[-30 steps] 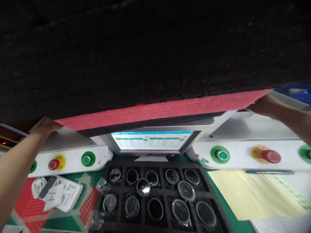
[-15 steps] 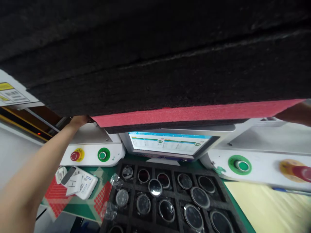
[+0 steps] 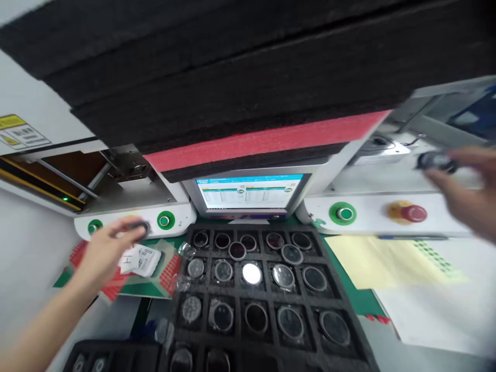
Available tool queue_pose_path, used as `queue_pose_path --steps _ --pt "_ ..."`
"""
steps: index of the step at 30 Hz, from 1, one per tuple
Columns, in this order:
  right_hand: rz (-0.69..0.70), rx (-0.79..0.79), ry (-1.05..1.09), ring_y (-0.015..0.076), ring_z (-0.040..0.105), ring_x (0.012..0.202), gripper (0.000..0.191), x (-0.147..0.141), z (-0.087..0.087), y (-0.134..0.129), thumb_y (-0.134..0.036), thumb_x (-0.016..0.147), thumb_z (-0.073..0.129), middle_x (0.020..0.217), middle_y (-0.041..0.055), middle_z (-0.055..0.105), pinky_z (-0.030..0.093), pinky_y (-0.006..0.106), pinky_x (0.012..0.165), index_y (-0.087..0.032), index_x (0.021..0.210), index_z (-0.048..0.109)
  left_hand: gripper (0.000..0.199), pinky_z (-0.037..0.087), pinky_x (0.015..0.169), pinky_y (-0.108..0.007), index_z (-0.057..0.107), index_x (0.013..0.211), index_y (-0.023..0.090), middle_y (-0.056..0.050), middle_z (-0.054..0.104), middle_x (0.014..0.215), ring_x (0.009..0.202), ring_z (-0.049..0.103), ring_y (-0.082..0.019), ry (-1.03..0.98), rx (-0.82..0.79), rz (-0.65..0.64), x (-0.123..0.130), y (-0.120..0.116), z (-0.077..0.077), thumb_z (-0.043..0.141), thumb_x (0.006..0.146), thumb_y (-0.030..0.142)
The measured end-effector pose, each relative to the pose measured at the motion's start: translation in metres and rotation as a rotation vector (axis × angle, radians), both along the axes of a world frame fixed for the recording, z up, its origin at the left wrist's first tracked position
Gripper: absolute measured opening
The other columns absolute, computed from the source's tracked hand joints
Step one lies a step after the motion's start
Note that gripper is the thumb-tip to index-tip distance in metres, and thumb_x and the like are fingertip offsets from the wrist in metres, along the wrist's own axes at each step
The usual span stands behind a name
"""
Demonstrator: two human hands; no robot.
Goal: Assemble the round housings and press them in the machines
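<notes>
My left hand [image 3: 108, 248] pinches a small dark round piece [image 3: 141, 227], probably a watch case, in front of the left machine's button panel. At the right edge my right hand [image 3: 467, 178], blurred, grips a dark watch case [image 3: 437, 161] with a lighter rim, close to the right machine's metal fixture [image 3: 382, 147]. Between the hands, a black foam tray [image 3: 267, 297] holds rows of round watch cases [image 3: 256, 316], most in their own pockets. Two of them, including one watch case [image 3: 237, 251], rest across the dividers.
A large black foam stack [image 3: 232, 98] with a red layer hangs over the upper view. Behind the tray stands a lit monitor [image 3: 251, 191]. Panels carry green buttons [image 3: 344, 213] and a red emergency stop [image 3: 414, 213]. Yellow paper [image 3: 360, 261] and a pen [image 3: 413, 237] lie right.
Both hands have come out from behind the foam stack. My left hand has drawn back with a dark round piece; my right now shows a watch case. The view has shifted, revealing more of the tray.
</notes>
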State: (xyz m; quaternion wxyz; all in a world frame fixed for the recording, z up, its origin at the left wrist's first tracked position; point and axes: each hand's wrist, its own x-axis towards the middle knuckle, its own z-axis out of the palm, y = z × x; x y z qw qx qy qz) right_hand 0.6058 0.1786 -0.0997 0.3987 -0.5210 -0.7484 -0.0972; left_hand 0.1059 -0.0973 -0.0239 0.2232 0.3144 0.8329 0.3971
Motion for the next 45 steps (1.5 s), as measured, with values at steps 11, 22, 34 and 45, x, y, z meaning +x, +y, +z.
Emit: queue_pose_path --steps 11,22,34,45 --pt "0.843 -0.391 -0.07 0.0251 0.066 0.109 0.023 -0.117 -0.065 -0.22 -0.015 0.088 0.056 0.119 0.0114 0.068 0.057 0.04 0.093 -0.023 0.11 0.057 0.02 0.057 0.075 -0.031 0.07 0.084 0.018 -0.003 0.075 0.089 0.083 0.071 -0.019 -0.053 -0.096 -0.727 0.155 -0.003 -0.096 0.068 0.07 0.003" --pt "0.649 -0.528 -0.095 0.0283 0.061 0.116 0.026 -0.098 -0.055 -0.16 -0.021 0.095 0.056 0.123 0.0147 0.063 0.052 0.048 0.1 -0.016 0.12 0.056 0.025 0.04 0.111 -0.047 0.064 0.11 0.019 -0.011 0.06 0.124 0.122 0.054 -0.026 0.432 0.016 -0.821 0.137 0.009 -0.087 0.063 0.085 0.014" --pt "0.673 -0.616 -0.237 0.0266 0.059 0.116 0.031 -0.122 -0.058 -0.138 -0.027 0.098 0.063 0.124 0.0102 0.061 0.05 0.05 0.099 -0.015 0.126 0.058 0.044 0.046 0.107 -0.045 0.065 0.119 0.016 -0.01 0.065 0.13 0.12 0.061 -0.026 0.585 -0.124 -1.052 0.123 0.055 -0.084 0.067 0.077 0.003" --pt "0.52 -0.648 -0.214 0.0252 0.06 0.112 0.029 -0.125 -0.048 -0.147 -0.03 0.096 0.065 0.121 0.0095 0.061 0.051 0.046 0.096 -0.015 0.121 0.06 0.048 0.046 0.105 -0.044 0.062 0.126 0.017 -0.013 0.061 0.138 0.123 0.059 -0.029 0.732 -0.198 -1.132 0.11 0.055 -0.066 0.069 0.078 0.014"
